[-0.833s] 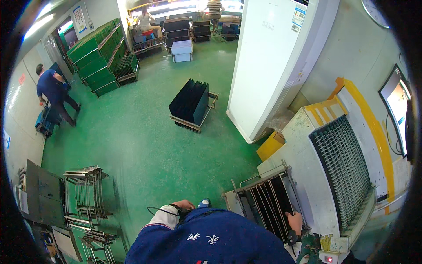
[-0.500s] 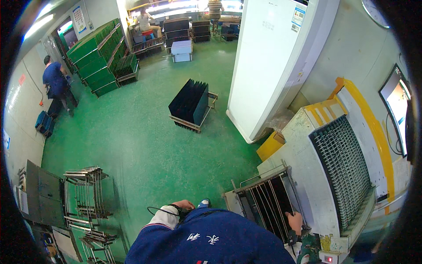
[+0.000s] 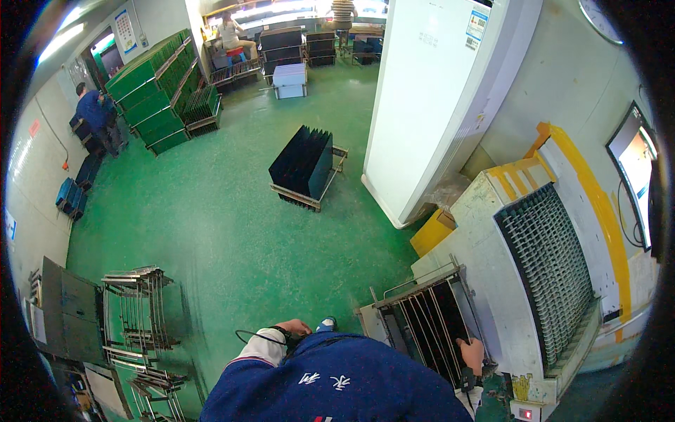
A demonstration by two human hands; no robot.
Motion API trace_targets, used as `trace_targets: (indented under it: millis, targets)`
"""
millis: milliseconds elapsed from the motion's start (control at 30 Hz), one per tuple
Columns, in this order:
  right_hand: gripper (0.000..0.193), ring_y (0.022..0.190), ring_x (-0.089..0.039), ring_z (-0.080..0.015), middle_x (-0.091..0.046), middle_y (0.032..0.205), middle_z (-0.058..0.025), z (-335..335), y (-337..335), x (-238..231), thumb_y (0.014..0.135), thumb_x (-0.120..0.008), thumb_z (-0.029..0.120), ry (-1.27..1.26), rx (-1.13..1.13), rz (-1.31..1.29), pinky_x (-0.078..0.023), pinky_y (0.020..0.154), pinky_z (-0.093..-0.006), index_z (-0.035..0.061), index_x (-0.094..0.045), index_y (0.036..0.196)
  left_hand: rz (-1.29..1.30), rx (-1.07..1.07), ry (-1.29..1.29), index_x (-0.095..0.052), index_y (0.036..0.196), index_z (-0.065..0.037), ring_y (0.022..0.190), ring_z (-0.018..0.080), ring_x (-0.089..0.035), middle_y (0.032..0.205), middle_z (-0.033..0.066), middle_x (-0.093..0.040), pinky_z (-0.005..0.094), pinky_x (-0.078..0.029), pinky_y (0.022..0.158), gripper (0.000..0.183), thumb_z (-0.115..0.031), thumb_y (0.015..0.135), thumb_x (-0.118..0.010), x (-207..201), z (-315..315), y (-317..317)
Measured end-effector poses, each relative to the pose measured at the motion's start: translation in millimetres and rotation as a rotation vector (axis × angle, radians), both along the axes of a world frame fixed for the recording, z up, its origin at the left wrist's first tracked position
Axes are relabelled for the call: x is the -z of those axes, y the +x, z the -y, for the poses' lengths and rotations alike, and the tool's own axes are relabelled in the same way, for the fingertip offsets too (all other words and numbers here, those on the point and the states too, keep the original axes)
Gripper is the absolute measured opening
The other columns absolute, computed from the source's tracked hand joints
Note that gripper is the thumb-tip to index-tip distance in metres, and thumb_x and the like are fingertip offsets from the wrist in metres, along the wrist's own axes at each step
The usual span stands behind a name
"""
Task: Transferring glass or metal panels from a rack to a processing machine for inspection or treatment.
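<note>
My right hand (image 3: 472,355) is at the lower right, its fingers closed at the side of a metal rack (image 3: 422,290) with thin bars. Inside that rack stand dark flat panels (image 3: 448,304), upright and slightly tilted; the exact spot under my fingertips is hard to make out. The rack leans close to the pale machine housing (image 3: 485,264). My left hand (image 3: 295,327) rests by the front of my body, fingers curled in, with nothing seen in it. A dark cord (image 3: 254,335) loops by the left wrist.
Ahead on the green floor stands another rack of dark panels (image 3: 302,165). A tall white cabinet (image 3: 415,105) and a yellow box (image 3: 432,233) are to the right. Bare metal racks (image 3: 144,309) are at left. Stacked green panels (image 3: 151,95) and a co-worker (image 3: 98,116) are farther off.
The co-worker at the far left has moved slightly and turned toward the green stack, and more dark panels show by the wall. My hands and the rack stay in place.
</note>
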State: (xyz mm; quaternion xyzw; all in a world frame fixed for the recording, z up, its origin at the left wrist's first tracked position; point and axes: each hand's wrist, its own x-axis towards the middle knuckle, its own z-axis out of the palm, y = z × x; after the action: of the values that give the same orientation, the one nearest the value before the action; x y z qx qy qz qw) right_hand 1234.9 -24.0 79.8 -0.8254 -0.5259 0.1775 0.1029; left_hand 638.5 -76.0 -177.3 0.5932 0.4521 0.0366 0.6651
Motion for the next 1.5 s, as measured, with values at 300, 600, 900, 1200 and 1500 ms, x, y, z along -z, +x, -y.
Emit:
trace_targets:
  millis: [300, 600, 900, 1200, 1500]
  targets:
    - [0.033, 0.072, -0.057, -0.0395, -0.058, 0.073, -0.0229, 8, -22, -50, 0.071, -0.065, 0.031, 0.028, -0.007, -0.031, -0.043, 0.063, -0.0433, -0.0008, -0.062, 0.08, 0.023, -0.231, -0.317, -0.063, 0.102, -0.005, 0.091, 0.0198, -0.057, 0.099, 0.0075, -0.063, 0.0325, -0.044, 0.081, 0.027, -0.019, 0.079, -0.06, -62, -15, 18]
    - [0.027, 0.074, -0.057, -0.0392, -0.059, 0.075, -0.0218, 16, -4, -112, 0.071, -0.062, 0.028, 0.138, -0.133, 0.102, -0.044, 0.065, -0.0463, 0.0028, -0.062, 0.079, -0.186, -0.156, -0.367, -0.057, 0.109, 0.004, 0.086, 0.0171, -0.057, 0.097, 0.0104, -0.063, 0.031, -0.046, 0.077, 0.037, -0.022, 0.083, -0.059, -50, -36, 23]
    - [0.029, 0.069, -0.057, -0.0157, -0.063, 0.076, -0.0106, 60, 67, -265, 0.071, -0.066, 0.019, 0.527, 0.344, -0.233, -0.045, 0.066, -0.0303, 0.0007, -0.064, 0.094, -0.189, -0.124, -0.409, -0.057, 0.109, 0.004, 0.086, 0.0172, -0.057, 0.097, 0.0104, -0.063, 0.0309, -0.045, 0.077, 0.038, -0.022, 0.083, -0.059, -60, -61, 41]
    - [0.034, 0.093, -0.055, -0.0231, -0.058, 0.101, -0.0077, 27, 158, -217, 0.076, -0.064, 0.007, 1.127, 0.601, -1.099, -0.043, 0.084, -0.0376, 0.0006, -0.051, 0.107, -0.151, -0.193, -0.436, -0.057, 0.109, 0.004, 0.086, 0.0173, -0.057, 0.096, 0.0103, -0.063, 0.0307, -0.045, 0.077, 0.038, -0.023, 0.082, -0.059, -65, -59, 54]
    - [0.008, 0.081, -0.055, -0.0205, -0.058, 0.081, -0.007, -77, 211, -120, 0.081, -0.06, 0.01, 1.124, 0.542, -1.74, -0.045, 0.081, -0.0343, 0.0044, -0.055, 0.083, -0.148, -0.319, -0.401, -0.057, 0.108, 0.005, 0.087, 0.0179, -0.057, 0.097, 0.0106, -0.063, 0.0306, -0.045, 0.078, 0.039, -0.025, 0.082, -0.06, -73, -25, 53]
